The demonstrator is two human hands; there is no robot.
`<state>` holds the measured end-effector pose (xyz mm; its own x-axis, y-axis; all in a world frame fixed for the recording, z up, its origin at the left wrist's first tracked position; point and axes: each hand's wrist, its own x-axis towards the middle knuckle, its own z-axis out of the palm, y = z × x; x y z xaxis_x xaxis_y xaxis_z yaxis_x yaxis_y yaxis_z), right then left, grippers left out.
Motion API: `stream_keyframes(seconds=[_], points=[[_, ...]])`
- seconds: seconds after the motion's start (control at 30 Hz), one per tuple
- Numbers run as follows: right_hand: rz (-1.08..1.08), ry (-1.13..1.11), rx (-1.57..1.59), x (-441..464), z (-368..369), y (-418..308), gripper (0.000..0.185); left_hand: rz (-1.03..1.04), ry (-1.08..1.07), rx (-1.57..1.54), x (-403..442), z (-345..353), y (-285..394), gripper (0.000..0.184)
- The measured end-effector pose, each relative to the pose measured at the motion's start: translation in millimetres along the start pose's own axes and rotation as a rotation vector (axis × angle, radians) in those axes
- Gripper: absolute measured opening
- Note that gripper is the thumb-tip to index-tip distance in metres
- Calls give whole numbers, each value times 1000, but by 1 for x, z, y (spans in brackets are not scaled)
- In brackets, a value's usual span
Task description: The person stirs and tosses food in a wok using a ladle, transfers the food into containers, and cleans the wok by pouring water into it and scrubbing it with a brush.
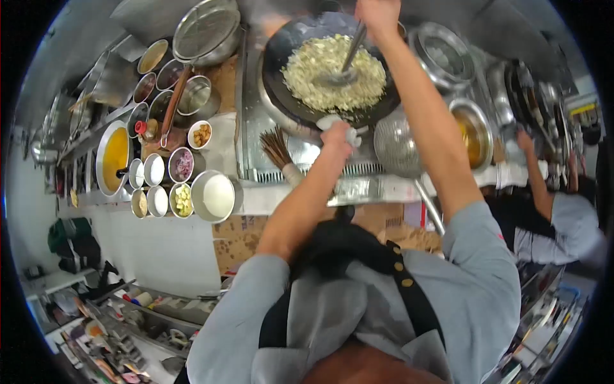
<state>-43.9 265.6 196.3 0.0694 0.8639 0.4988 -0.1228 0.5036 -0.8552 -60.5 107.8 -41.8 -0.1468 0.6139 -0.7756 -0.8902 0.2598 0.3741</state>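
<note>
A large black wok [281, 86] sits on the stove, holding a broad heap of pale yellow-white chopped food [352, 59]. My left hand [337, 139] is closed at the wok's near rim, gripping a folded white cloth [330, 121] against it. At the far right side of the wok, my right hand [378, 18] wraps round the handle of a metal ladle [355, 48]. The ladle's head rests in the middle of the food, partly covered by it. Just left of my left forearm lies a bamboo wok brush [276, 147].
Left of the stove stand several small bowls, a cup of white liquid [218, 196] and a basin of yellow liquid [116, 157]. A round strainer [396, 144] and a metal bowl of oil [472, 134] are at the right. Another person [556, 211] works further right.
</note>
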Motion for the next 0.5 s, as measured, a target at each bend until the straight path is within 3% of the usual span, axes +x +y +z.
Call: stream_keyframes(seconds=[0.03,0.13,0.23,0.33,0.43,0.47,0.5], points=[[142,-62,143,-8,-11,-36,32,-44,-38,-25,-17,-13,-2,19],[214,-186,441,-51,-57,-117,32,-108,-15,-1,-107,-12,5,16],[211,-86,201,-70,-51,-104,31,-84,-94,4,-107,-15,3,15],[-241,18,-180,-45,-52,-18,33,0,-216,-5,-35,-26,-22,14],[-94,67,333,-52,-73,-31,31,127,-24,34,-55,-55,-72,18],[-115,-71,472,-64,-91,-43,29,141,62,24,-68,-75,-89,19],[-147,-210,612,-78,-106,-60,26,130,11,19,-76,-82,-91,19]])
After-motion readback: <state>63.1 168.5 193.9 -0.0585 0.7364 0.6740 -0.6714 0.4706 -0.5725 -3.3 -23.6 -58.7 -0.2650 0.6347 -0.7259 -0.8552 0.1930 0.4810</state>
